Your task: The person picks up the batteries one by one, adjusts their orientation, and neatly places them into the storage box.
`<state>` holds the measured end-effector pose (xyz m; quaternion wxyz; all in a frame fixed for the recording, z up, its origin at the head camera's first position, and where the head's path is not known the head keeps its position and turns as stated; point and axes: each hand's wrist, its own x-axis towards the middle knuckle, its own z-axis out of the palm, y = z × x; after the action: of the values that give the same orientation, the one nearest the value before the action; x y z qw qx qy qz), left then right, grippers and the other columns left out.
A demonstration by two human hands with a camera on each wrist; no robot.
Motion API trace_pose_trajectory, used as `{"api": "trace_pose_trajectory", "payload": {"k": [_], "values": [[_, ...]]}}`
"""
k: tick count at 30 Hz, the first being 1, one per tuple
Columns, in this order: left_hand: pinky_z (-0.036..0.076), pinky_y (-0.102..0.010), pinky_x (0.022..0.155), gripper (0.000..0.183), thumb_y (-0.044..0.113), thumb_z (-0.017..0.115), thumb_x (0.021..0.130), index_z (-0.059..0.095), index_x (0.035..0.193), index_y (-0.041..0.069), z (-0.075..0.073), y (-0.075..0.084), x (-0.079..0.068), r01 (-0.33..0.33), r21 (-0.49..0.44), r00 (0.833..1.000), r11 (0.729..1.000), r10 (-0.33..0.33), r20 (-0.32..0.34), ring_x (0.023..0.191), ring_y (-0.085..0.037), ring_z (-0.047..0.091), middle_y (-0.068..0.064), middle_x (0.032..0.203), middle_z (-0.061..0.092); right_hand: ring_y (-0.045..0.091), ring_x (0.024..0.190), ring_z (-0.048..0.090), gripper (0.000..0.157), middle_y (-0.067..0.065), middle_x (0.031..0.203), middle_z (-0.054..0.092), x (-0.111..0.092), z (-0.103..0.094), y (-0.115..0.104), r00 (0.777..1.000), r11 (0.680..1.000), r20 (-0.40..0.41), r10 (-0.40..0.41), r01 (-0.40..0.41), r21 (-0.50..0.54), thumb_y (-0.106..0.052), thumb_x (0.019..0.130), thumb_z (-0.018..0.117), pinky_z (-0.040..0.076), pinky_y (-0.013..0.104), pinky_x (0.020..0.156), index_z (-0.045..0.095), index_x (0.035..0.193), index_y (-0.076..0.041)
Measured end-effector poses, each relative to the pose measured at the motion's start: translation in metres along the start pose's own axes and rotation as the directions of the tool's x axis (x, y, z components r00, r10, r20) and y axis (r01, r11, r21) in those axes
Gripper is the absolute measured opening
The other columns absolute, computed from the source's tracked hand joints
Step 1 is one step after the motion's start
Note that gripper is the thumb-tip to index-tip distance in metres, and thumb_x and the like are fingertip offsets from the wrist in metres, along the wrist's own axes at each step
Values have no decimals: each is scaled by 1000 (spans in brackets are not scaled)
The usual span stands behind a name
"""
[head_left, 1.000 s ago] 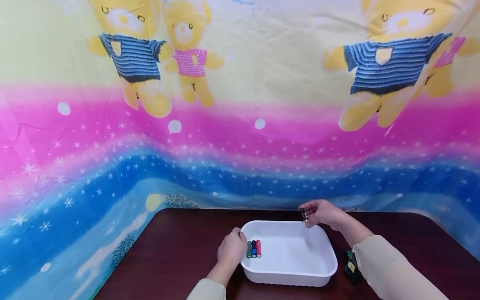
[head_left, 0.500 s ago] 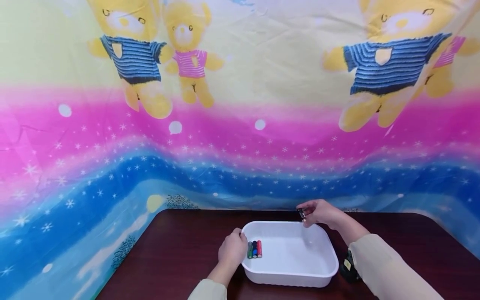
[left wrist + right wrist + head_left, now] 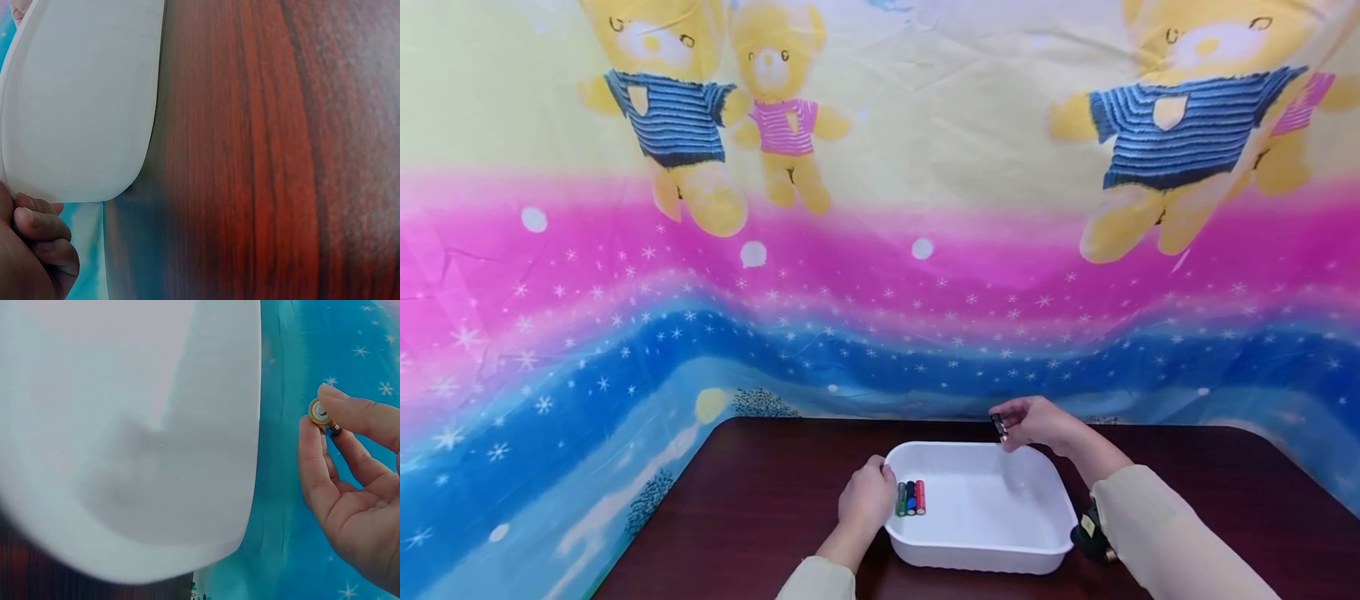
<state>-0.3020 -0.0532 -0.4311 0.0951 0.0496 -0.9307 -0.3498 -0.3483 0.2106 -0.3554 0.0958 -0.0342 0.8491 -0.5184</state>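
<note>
A white plastic tray (image 3: 981, 546) stands on the table. My left hand (image 3: 867, 500) grips its left rim, and the left wrist view shows the curled fingers (image 3: 53, 234) at the tray's corner. Inside the tray near that hand, three batteries lie side by side: a green one (image 3: 902, 500), a dark blue one (image 3: 911, 498) and a red one (image 3: 921, 497). Over the far right corner of the tray, my right hand (image 3: 1037, 425) pinches a dark battery (image 3: 998, 426) between thumb and fingertips. In the right wrist view, the battery's round end (image 3: 319, 411) faces the camera.
A black object with a yellowish patch (image 3: 1092, 529) sits just right of the tray, partly hidden by the right sleeve (image 3: 1165, 525). The dark wooden table (image 3: 760, 500) meets a hanging cloth (image 3: 880, 292) printed with bears at its back edge.
My right hand has shifted slightly left with the battery pinched in it, and its sleeve has moved left too. My left hand keeps its grip on the tray.
</note>
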Motion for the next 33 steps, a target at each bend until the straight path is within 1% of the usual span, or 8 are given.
{"api": "trace_pose_trajectory", "payload": {"k": [8, 14, 19, 23, 28, 33], "values": [[51, -46, 76, 29, 25, 54, 93, 61, 112, 3, 2, -1, 1, 6, -6, 1000, 1000, -6, 4, 83, -25, 63, -11, 97, 65, 25, 84, 51, 61, 14, 95, 52, 0, 4, 1, 1000, 1000, -8, -22, 22, -4, 12, 66, 75, 53, 38, 70, 56, 123, 2], [51, -46, 76, 30, 25, 55, 93, 60, 113, 3, 2, 0, 1, 12, -17, 1000, 1000, -11, 6, 84, -25, 63, -11, 98, 65, 25, 85, 51, 62, 14, 96, 52, 2, 4, 0, 1000, 1000, -4, -19, 19, 8, 12, 66, 75, 53, 38, 71, 55, 124, 2], [51, -46, 76, 30, 25, 54, 93, 60, 112, 3, 2, 0, 1, 15, -13, 1000, 1000, -15, 4, 83, -25, 63, -11, 98, 65, 25, 84, 52, 62, 14, 95, 53, 6, 4, 1, 1000, 1000, -17, -16, 16, 4, 11, 67, 75, 53, 38, 72, 55, 125, 1], [51, -46, 75, 29, 25, 54, 93, 61, 112, 4, 1, 0, 1, 12, -11, 1000, 1000, -12, 3, 83, -24, 63, -11, 98, 66, 25, 86, 52, 63, 14, 96, 53, 11, 4, 3, 999, 999, -11, -41, 41, 16, 9, 66, 76, 53, 37, 72, 54, 125, 1], [52, -45, 74, 29, 24, 54, 93, 61, 112, 3, 1, 0, 0, 4, -19, 1000, 1000, -4, 3, 82, -24, 63, -11, 97, 66, 25, 88, 52, 66, 15, 101, 53, 16, 4, 6, 995, 995, 23, -93, 92, 48, 7, 67, 76, 53, 37, 72, 51, 128, 3], [52, -45, 74, 29, 25, 53, 94, 61, 112, 3, 2, -2, 1, 7, -24, 1000, 1000, -7, 0, 82, -24, 63, -11, 97, 66, 25, 89, 51, 66, 16, 102, 52, 19, 5, 6, 991, 990, 45, -129, 126, 65, 7, 69, 75, 53, 37, 72, 48, 129, 4]]}}
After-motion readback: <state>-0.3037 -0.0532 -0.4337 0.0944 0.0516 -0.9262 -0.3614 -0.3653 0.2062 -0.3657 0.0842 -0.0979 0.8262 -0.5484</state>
